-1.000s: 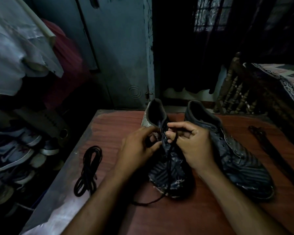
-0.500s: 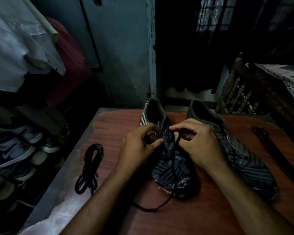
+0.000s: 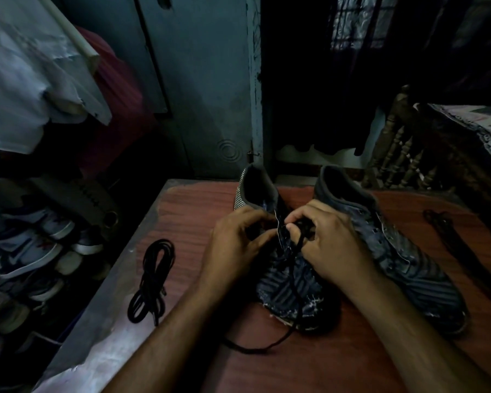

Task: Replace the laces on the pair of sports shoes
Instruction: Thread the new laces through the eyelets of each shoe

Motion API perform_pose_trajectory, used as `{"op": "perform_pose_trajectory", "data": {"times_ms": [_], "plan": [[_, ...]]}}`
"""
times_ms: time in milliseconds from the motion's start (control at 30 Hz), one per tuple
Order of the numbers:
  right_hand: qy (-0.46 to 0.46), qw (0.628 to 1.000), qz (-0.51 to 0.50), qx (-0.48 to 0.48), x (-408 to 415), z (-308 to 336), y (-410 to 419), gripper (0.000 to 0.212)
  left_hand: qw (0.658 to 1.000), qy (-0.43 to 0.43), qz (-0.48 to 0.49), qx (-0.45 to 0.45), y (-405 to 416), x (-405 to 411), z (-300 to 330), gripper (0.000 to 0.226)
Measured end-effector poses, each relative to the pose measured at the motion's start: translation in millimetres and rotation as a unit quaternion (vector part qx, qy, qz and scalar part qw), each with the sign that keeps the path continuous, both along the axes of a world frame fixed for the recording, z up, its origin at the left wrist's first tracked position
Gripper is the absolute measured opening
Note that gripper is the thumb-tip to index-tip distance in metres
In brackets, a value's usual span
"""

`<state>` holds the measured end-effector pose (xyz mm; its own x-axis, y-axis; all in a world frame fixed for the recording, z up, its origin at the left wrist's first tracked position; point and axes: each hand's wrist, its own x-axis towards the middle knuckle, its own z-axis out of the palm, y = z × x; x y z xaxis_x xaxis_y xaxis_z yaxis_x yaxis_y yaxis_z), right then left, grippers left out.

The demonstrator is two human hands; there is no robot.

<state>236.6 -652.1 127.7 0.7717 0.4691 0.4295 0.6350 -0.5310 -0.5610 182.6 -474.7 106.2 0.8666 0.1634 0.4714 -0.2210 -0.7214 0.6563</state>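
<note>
Dim room; blue-grey door point(image 3: 199, 89); wooden table point(image 3: 338, 361)

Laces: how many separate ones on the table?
3. A coiled bundle lies left of the shoes; one lace runs through the left shoe, held by both hands' fingers; one lies at the right edge. More may be hidden in the dark.

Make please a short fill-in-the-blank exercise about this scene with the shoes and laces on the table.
1. Both hands work at the shoe on the person's ____ side.
2. The coiled lace lies on the ____.
3. The right hand pinches a black ____.
4. The other shoe has ____ lace in its visible eyelets.

Missing words: left; table; lace; no
</note>
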Motion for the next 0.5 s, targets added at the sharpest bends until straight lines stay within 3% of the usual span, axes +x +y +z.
{"op": "perform_pose_trajectory", "data": {"times_ms": [233, 500], "plan": [[0.026, 1.0, -0.004, -0.001, 0.7, -0.1, 1.5, 0.005, 1.0, -0.004, -0.016, -0.006, -1.1, 0.5, 0.6, 0.014], [0.063, 0.995, -0.023, 0.071, 1.8, 0.8, -1.4, 0.01, 0.999, 0.003, -0.024, -0.037, -5.6, 0.2, 1.6, 0.015]]}}
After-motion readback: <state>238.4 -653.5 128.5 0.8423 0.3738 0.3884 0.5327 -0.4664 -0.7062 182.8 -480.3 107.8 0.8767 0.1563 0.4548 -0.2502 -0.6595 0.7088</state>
